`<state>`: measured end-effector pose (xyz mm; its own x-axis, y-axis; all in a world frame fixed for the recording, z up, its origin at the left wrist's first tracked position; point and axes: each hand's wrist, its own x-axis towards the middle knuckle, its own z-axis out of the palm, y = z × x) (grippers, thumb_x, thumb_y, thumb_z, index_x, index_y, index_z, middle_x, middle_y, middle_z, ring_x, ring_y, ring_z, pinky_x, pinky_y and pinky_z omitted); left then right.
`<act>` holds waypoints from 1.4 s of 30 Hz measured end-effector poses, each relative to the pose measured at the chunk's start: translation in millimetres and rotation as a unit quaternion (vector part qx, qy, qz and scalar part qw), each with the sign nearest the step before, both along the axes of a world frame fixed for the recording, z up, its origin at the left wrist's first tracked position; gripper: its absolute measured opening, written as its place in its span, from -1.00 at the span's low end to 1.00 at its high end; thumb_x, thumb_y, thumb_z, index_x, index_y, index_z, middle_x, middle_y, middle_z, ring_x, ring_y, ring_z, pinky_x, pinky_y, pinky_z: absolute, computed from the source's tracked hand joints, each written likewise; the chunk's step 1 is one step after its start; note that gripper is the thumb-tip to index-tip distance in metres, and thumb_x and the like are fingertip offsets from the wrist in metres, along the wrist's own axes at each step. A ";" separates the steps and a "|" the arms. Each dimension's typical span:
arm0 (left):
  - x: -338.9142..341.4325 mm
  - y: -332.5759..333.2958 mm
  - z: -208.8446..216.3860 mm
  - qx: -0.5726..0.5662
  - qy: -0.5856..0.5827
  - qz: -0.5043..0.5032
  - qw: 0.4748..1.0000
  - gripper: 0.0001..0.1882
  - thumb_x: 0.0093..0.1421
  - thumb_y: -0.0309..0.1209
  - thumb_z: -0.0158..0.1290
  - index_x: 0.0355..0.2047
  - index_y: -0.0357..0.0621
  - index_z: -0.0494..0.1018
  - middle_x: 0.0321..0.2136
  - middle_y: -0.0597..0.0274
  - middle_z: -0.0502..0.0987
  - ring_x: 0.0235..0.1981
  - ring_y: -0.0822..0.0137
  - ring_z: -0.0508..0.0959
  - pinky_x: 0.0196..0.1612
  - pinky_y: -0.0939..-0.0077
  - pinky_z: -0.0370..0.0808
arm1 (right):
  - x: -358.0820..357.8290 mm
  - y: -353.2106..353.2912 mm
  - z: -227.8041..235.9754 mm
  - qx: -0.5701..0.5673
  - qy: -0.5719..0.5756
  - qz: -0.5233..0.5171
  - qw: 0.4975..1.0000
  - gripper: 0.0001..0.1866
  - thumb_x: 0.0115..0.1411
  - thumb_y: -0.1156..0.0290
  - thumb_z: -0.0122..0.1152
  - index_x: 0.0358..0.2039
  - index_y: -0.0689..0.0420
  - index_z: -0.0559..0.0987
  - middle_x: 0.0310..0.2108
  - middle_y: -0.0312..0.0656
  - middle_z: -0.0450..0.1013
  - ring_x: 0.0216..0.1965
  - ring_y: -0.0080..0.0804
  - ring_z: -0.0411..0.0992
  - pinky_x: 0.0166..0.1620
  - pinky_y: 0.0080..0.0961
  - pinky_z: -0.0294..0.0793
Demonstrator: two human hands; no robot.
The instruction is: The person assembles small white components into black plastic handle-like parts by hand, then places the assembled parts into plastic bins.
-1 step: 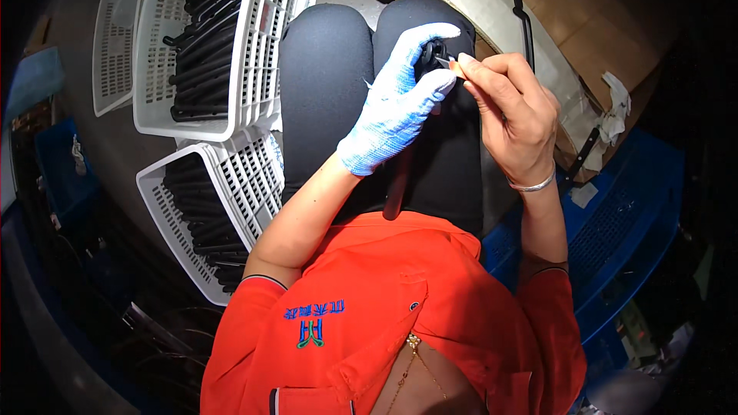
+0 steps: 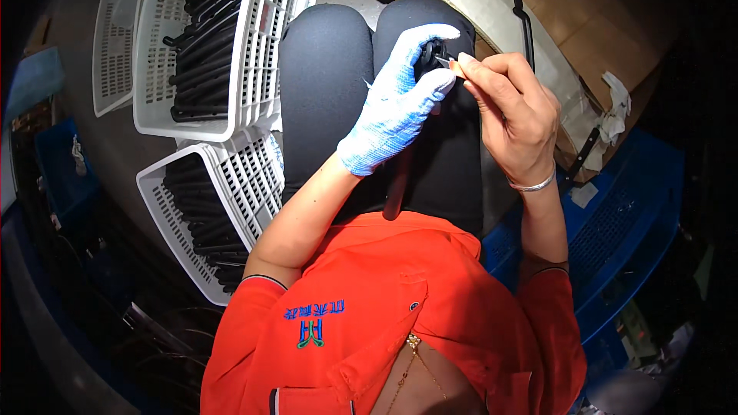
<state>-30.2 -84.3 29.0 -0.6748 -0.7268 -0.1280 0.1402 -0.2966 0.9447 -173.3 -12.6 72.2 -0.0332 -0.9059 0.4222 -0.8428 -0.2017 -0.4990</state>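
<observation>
My left hand (image 2: 396, 107), in a blue-and-white knit glove, is closed around the dark end of a black tubular part (image 2: 396, 196) above my lap. The tube runs down between my thighs toward my body, and part of it is hidden under the glove. Bare, my right hand (image 2: 519, 107) pinches a small blade (image 2: 443, 59) with an orange-tan grip. Its pointed metal tip is at the black end piece (image 2: 432, 52) between my left thumb and fingers. Whether the tip touches the piece, I cannot tell.
White slotted baskets (image 2: 237, 54) full of black tubular parts stand at my left, with another such basket (image 2: 231, 192) nearer me. Ahead to the right, a bent black rod (image 2: 527, 27) lies by cardboard (image 2: 592, 46). A black-handled tool (image 2: 588, 150) rests near a blue crate (image 2: 638, 207).
</observation>
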 end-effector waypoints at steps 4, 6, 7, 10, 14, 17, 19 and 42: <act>-0.2 -1.0 -0.6 -0.037 -0.013 0.005 0.999 -0.67 0.23 -0.42 -0.08 0.01 -0.12 0.25 -0.35 0.29 0.36 -0.51 0.56 0.35 -0.45 0.69 0.37 | -0.1 -0.9 2.6 0.000 0.015 0.002 1.000 -0.72 -0.07 0.69 0.25 -0.28 0.19 0.58 -0.47 -0.19 0.42 -0.50 -0.36 0.46 -0.48 -0.57 0.38; -0.8 -1.4 -0.8 -0.030 -0.023 0.004 0.999 -0.71 0.23 -0.41 -0.08 -0.03 -0.12 0.25 -0.37 0.30 0.35 -0.51 0.57 0.34 -0.46 0.70 0.36 | -0.9 -1.8 2.9 -0.001 0.017 0.002 1.000 -0.72 -0.08 0.69 0.25 -0.29 0.18 0.58 -0.47 -0.19 0.42 -0.51 -0.36 0.45 -0.48 -0.57 0.38; -1.1 -1.7 -0.9 -0.023 -0.033 0.003 0.999 -0.75 0.24 -0.40 -0.09 -0.07 -0.12 0.26 -0.40 0.30 0.35 -0.51 0.57 0.34 -0.46 0.70 0.36 | -1.2 -2.0 3.6 0.003 0.022 0.003 1.000 -0.71 -0.09 0.69 0.26 -0.29 0.18 0.58 -0.47 -0.19 0.41 -0.52 -0.37 0.44 -0.48 -0.56 0.37; -1.0 -1.7 -1.6 -0.029 -0.044 0.007 0.999 -0.79 0.24 -0.39 -0.09 -0.13 -0.12 0.26 -0.44 0.33 0.33 -0.51 0.58 0.33 -0.48 0.70 0.35 | -1.0 -2.4 3.9 0.003 0.036 0.005 0.999 -0.70 -0.11 0.69 0.26 -0.30 0.16 0.59 -0.48 -0.20 0.40 -0.53 -0.37 0.43 -0.49 -0.56 0.35; -1.6 -2.4 3.1 -0.021 -0.071 0.004 0.997 -0.80 0.24 -0.37 -0.09 -0.14 -0.11 0.26 -0.47 0.34 0.32 -0.52 0.59 0.33 -0.50 0.71 0.34 | -1.0 -2.9 5.2 0.005 0.051 0.004 0.999 -0.70 -0.12 0.69 0.25 -0.31 0.16 0.58 -0.49 -0.21 0.39 -0.53 -0.36 0.42 -0.50 -0.55 0.34; -2.6 -2.0 1.7 -0.035 -0.069 0.013 0.997 -0.80 0.23 -0.37 -0.09 -0.15 -0.10 0.26 -0.48 0.35 0.31 -0.53 0.60 0.32 -0.52 0.72 0.34 | -0.8 -3.7 6.4 0.007 0.051 0.002 0.999 -0.70 -0.12 0.70 0.24 -0.31 0.16 0.58 -0.50 -0.20 0.39 -0.53 -0.35 0.42 -0.50 -0.55 0.34; -2.5 -2.3 1.3 -0.020 -0.065 0.011 0.998 -0.81 0.23 -0.36 -0.08 -0.17 -0.09 0.26 -0.48 0.36 0.31 -0.54 0.61 0.32 -0.53 0.73 0.33 | -0.4 -4.6 6.3 0.008 0.034 0.004 0.999 -0.71 -0.11 0.70 0.24 -0.32 0.16 0.58 -0.50 -0.20 0.40 -0.54 -0.35 0.42 -0.50 -0.54 0.34; 11.2 -31.8 39.1 -0.041 -0.095 0.085 0.991 -0.77 0.12 -0.44 0.08 -0.26 -0.21 0.31 -0.51 0.22 0.41 -0.56 0.45 0.51 -0.41 0.61 0.48 | -7.5 -0.1 17.1 -0.004 -0.094 -0.088 0.992 -0.80 0.10 0.68 0.10 -0.23 0.26 0.53 -0.42 -0.16 0.44 -0.44 -0.50 0.38 -0.36 -0.68 0.33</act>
<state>-19.0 -116.1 68.1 -0.5105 -0.8415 -0.1769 -0.0013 -0.2050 0.9788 -180.8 -12.7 89.3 -0.2693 -0.8756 0.4009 -0.7571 -0.0649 -0.6501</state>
